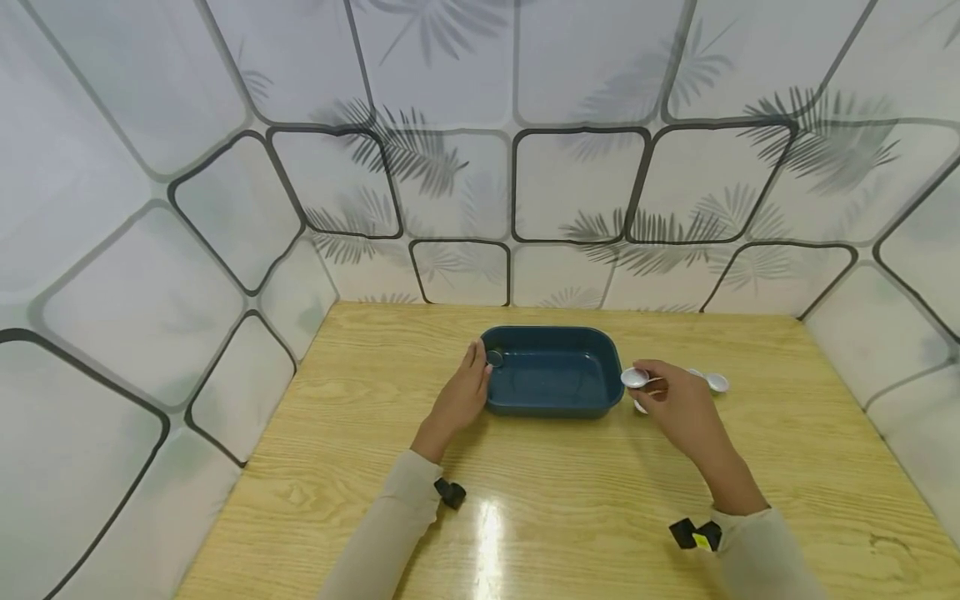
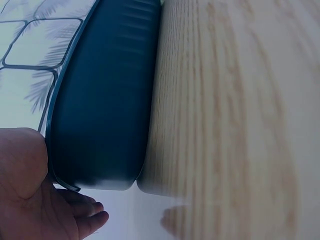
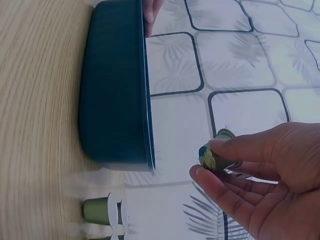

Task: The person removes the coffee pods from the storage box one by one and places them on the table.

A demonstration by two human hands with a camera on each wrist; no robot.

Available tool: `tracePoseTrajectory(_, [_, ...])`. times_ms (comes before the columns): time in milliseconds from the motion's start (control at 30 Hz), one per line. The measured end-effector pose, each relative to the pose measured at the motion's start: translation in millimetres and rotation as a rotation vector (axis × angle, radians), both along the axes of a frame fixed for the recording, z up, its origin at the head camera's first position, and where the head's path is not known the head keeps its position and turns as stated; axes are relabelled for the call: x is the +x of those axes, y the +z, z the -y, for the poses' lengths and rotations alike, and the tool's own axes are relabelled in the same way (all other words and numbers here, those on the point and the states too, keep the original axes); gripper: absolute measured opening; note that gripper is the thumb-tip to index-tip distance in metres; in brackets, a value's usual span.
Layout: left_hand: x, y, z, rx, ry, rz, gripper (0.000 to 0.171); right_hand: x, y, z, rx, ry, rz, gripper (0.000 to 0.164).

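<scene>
A dark blue rectangular tub (image 1: 551, 412) stands on the table. At its left end my left hand (image 1: 459, 396) holds the rim, the thumb over the edge and the fingers along the outside. One coffee capsule (image 1: 494, 358) lies inside the tub near that hand. Just beyond the tub's right end, my right hand (image 1: 678, 408) pinches another coffee capsule (image 3: 216, 154) between thumb and fingers; it is green with a pale lid. Near that hand are more coffee capsules (image 1: 717, 383), standing on the table and partly hidden by it in the head view.
The wooden table (image 1: 337, 500) meets a patterned fabric wall (image 1: 465, 192) behind the tub. Similar walls rise at the left and right. Green capsules (image 3: 96, 210) stand close to the tub's right end.
</scene>
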State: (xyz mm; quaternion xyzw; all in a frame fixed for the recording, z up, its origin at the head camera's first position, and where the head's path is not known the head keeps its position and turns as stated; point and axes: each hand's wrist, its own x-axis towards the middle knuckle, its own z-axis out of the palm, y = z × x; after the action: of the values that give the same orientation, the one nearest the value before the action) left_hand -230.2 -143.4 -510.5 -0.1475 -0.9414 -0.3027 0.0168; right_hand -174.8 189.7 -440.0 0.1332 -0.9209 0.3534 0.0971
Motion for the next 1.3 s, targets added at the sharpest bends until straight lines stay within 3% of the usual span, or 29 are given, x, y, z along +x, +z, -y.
tracePoseTrajectory(500, [-0.1,-1.1,-0.6,0.0,-0.001,-0.003,0.058,9.2,-9.6,-23.0,0.012,-0.043,-0.027,0.043])
tracePoseTrajectory(1300, [0.1,0.6,-0.4,0.026,-0.003,0.008,0.058,12.7,-23.5,-43.8,0.02,-0.086,0.02,0.04])
